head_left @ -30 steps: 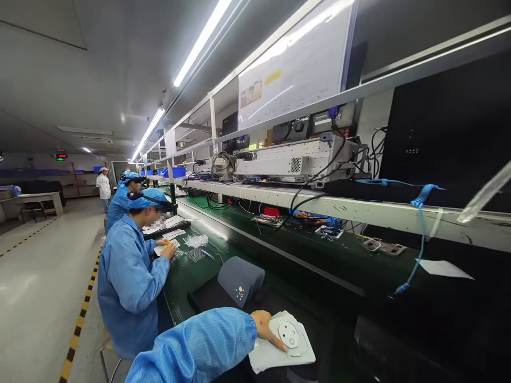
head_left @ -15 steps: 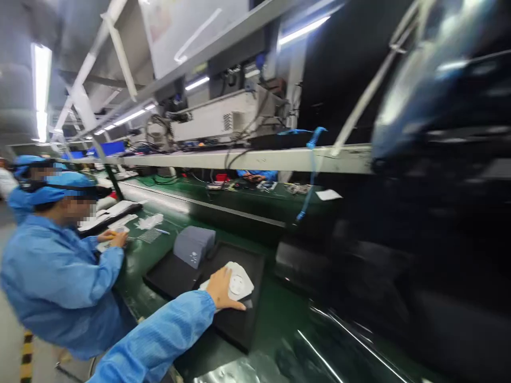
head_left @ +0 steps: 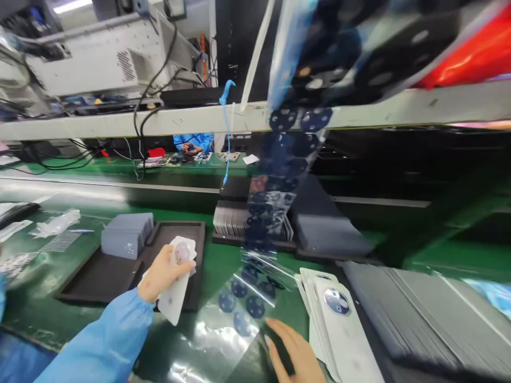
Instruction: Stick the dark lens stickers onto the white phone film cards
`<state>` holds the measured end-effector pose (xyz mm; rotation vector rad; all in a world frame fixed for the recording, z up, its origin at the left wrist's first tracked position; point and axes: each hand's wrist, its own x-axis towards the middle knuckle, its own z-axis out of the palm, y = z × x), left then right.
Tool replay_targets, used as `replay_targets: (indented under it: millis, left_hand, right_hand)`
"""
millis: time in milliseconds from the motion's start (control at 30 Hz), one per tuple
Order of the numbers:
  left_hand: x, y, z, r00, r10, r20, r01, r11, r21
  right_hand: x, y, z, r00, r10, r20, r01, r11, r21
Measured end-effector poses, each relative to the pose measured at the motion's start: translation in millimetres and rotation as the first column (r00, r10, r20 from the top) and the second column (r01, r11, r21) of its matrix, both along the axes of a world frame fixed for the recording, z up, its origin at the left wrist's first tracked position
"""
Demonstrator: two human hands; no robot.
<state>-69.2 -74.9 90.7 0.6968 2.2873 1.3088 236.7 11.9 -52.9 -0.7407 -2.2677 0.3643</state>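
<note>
My left hand (head_left: 165, 271) is closed on white phone back covers (head_left: 174, 303), held tilted over a black tray (head_left: 202, 266); the top one carries a round lens area. At the bottom, my right hand (head_left: 295, 354) is bare, its finger and thumb apart beside the edge of a clear film strip (head_left: 235, 340). Whether the fingertips touch the film, I cannot tell. Dark round stickers (head_left: 255, 307) dot that strip, which hangs from above onto the table. Right of my right hand, a fanned stack of white phone back covers (head_left: 347, 330) shows a shiny round lens ring.
Grey panels (head_left: 125, 234) stand in the left tray. More thin panels fill a rack (head_left: 231, 218) behind, and grey ones (head_left: 431, 303) lie at right. A shelf beam (head_left: 191, 118) crosses above, with a blue coiled cord (head_left: 227, 133) hanging. Across the bench is another person's hand (head_left: 191, 149).
The view has swung right, bringing my right hand, the film strip and the right-hand stacks into sight. My left hand has lifted and tilted the white phone back covers from the tray.
</note>
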Motion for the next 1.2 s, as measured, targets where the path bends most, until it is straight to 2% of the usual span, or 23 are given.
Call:
replay_targets:
  millis: [33,100,167,233,300,400,500,667,800,1000,1200]
  left_hand:
    - [11,7,4.2,0.985,-0.094,0.147,0.083,0.993,0.079]
    - [35,25,5.0,0.871,-0.260,0.417,0.154,0.950,0.271]
    - [58,45,-4.2,0.724,-0.318,0.613,0.080,0.921,0.382]
    - [74,64,-21.0,0.634,-0.327,0.700,0.008,0.909,0.417]
    - [82,77,-41.4,0.612,-0.315,0.726,-0.041,0.904,0.426]
    - [85,85,-69.6,0.595,-0.279,0.754,-0.123,0.895,0.429]
    - [84,84,-86.0,0.529,-0.284,0.800,-0.162,0.891,0.424]
    - [82,81,-89.1,0.397,-0.342,0.852,-0.183,0.880,0.438]
    - [82,80,-88.6,0.354,-0.363,0.862,-0.198,0.871,0.449]
    - [81,78,-88.2,0.320,-0.396,0.861,-0.196,0.861,0.469]
    - [82,78,-91.6,0.373,-0.429,0.823,-0.132,0.853,0.504]
  right_hand:
    - [-5,2,4.2,0.998,-0.039,0.055,0.040,0.999,-0.004]
    - [-18,7,9.7,0.985,-0.106,0.137,0.105,0.994,0.010]
    - [-31,11,10.4,0.976,-0.132,0.173,0.126,0.991,0.045]
    - [-40,14,7.5,0.972,-0.110,0.206,0.097,0.993,0.074]
    - [-43,15,3.2,0.967,-0.053,0.248,0.035,0.997,0.074]
    - [-42,10,-2.5,0.958,0.030,0.286,-0.042,0.998,0.038]
    - [-40,0,-4.7,0.957,0.062,0.283,-0.069,0.997,0.016]
    - [-40,-7,-0.1,0.969,0.037,0.244,-0.047,0.998,0.033]
    - [-41,-9,4.6,0.976,0.014,0.218,-0.034,0.995,0.091]
    - [-44,-15,15.6,0.990,0.007,0.138,-0.035,0.980,0.195]
    - [-46,-16,15.3,0.995,0.051,0.085,-0.079,0.929,0.362]
